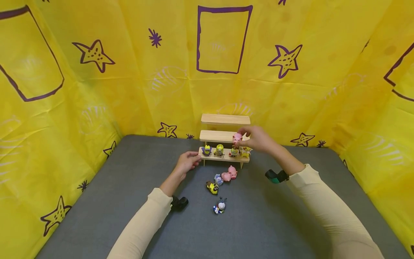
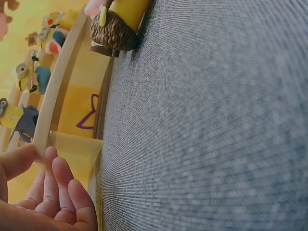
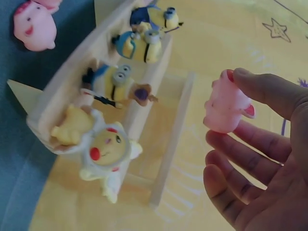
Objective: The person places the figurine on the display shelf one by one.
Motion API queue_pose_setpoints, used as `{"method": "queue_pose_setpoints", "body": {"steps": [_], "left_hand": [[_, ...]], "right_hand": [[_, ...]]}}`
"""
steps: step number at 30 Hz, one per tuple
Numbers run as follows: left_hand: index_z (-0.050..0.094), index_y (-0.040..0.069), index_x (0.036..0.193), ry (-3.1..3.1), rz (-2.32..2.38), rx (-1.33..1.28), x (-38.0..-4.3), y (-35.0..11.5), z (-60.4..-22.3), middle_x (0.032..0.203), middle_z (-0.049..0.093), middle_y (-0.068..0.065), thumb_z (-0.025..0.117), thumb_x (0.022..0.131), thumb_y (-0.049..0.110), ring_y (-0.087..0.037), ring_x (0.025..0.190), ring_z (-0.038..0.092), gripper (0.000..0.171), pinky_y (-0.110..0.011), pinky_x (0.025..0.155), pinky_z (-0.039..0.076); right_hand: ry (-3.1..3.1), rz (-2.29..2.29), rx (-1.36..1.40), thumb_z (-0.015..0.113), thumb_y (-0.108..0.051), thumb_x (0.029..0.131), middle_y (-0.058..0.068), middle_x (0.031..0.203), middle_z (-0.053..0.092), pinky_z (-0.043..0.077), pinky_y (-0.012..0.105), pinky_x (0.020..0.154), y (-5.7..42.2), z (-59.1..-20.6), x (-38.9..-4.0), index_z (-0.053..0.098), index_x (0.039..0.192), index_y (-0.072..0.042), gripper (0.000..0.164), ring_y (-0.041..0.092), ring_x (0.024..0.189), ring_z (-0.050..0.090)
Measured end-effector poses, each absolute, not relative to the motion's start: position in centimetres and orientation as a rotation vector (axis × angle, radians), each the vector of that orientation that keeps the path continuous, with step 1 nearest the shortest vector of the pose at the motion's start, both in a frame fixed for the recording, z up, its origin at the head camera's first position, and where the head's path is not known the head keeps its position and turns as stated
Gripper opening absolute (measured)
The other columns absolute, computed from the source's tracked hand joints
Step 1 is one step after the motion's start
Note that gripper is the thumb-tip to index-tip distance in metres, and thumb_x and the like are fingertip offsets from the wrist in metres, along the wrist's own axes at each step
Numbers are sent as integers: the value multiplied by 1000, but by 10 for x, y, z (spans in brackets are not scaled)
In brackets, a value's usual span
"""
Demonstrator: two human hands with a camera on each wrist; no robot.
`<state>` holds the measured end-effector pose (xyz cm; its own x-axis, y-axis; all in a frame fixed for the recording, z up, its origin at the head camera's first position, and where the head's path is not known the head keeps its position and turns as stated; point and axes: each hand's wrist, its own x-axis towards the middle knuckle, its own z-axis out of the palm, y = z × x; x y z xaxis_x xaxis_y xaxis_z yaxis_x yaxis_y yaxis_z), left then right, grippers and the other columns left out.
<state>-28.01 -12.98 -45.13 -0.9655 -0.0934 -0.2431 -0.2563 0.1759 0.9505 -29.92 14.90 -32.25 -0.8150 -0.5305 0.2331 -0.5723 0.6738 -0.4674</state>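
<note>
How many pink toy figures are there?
3: one rounded pink figurine in the right hand's grip; a second and third close together on the grey tabletop, near the tiered pale wooden stand. More could be hidden.

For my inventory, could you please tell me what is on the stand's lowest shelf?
The lowest shelf holds three yellow goggled figures and, at its right end in the head view, a white-hooded yellow figure. The shelf surface under their bases is covered.
</note>
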Motion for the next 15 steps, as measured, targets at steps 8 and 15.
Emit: {"method": "queue_pose_setpoints", "body": {"steps": [8,15], "left_hand": [[62,5,124,2302,1907,-338,-281,-130,-454,102,73,-10,64,95,22,-11,76,63,33,-25,68,48],[62,4,124,2303,1904,-327,-281,-132,-453,102,72,-10,63,95,22,-12,78,63,34,-26,68,48]], "right_hand": [[-2872,798,868,79,-26,82,13,105,69,47,43,84,132,-314,-319,67,111,-3,38,30,95,60],[-2900,803,880,78,-29,83,10,107,69,46,36,75,113,-312,-334,67,111,-8,37,24,88,59]]}}
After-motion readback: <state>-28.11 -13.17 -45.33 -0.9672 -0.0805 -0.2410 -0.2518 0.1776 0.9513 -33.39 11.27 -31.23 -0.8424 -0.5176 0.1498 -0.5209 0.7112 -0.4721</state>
